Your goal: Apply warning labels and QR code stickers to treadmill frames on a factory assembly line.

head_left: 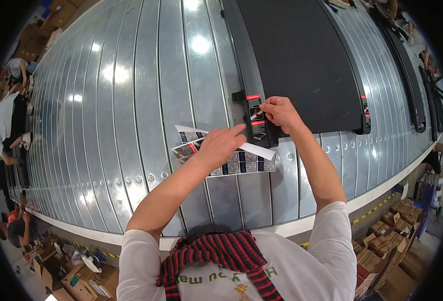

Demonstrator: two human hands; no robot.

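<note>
A treadmill deck [306,60] with a black belt lies on the metal work surface. On its left black side rail [242,45] are black warning stickers with red bands, an upper sticker [253,100] and a lower sticker [258,131]. My right hand [281,113] is closed in a pinch at the upper sticker's right edge; its fingertips hide what they grip. My left hand [217,146] is closed over several printed sticker sheets [249,164], its thumb hidden and its forefinger pointing toward the rail. A white strip [259,151] curls out from under that hand.
Ribbed metal slats [131,100] run across the wide surface, with a pale front edge [291,228]. More black frames [402,70] lie to the right. Other people [10,115] are at the far left. Cardboard boxes [382,236] stand below at right.
</note>
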